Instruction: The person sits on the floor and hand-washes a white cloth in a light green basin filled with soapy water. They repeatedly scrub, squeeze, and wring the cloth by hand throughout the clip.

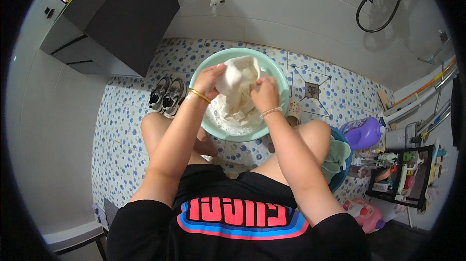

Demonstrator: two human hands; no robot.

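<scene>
A pale green plastic basin (238,137) stands on the tiled floor between my knees. White suds (222,122) float on the water inside it. Bunched in the basin is a cream-white cloth (236,106), its upper part lifted between my two hands. My left hand (210,82), with a gold bangle at the wrist, grips a fold at the cloth's left side. Curled around its right edge is my right hand (265,94), a beaded bracelet on that wrist. The cloth's lower part lies down in the suds; its full shape is hidden by the folds.
Sneakers (168,95) stand left of the basin, near a dark cabinet (134,17). A floor drain (311,90) lies to the right. By my right knee are a blue tub (342,173) holding a green towel (335,157), a purple detergent bottle (362,132) and a black rack (398,173).
</scene>
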